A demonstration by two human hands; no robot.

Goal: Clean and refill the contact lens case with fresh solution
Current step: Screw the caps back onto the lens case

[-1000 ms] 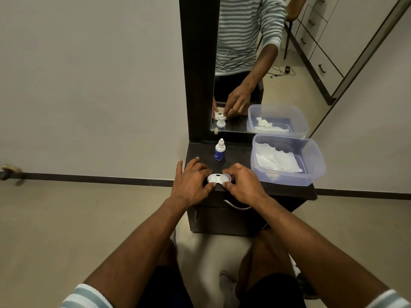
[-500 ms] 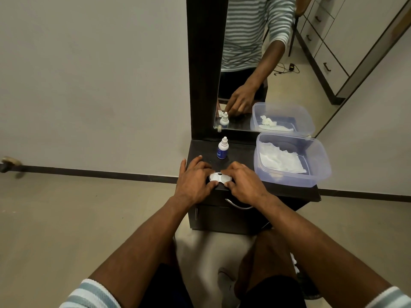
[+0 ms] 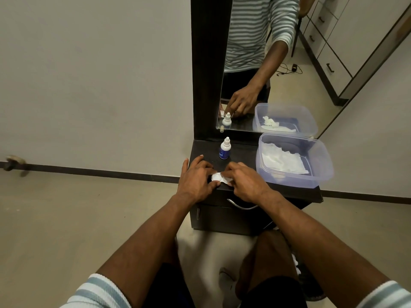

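White plastic contact lens case (image 3: 219, 177) lies under my fingers. Small solution bottle (image 3: 224, 149): white cap, blue label. Dark brown, near-black wooden cabinet top (image 3: 240, 152). Translucent lavender-blue plastic tub (image 3: 320, 172) holding white crumpled tissue (image 3: 282, 162). My sleeves (image 3: 97, 292): white with grey-blue stripes. Wall (image 3: 89, 74) pale grey; floor (image 3: 66, 218) beige.

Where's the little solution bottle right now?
In the head view, the solution bottle stands upright on the dark cabinet top, just behind both hands, left of the plastic container, before the mirror.
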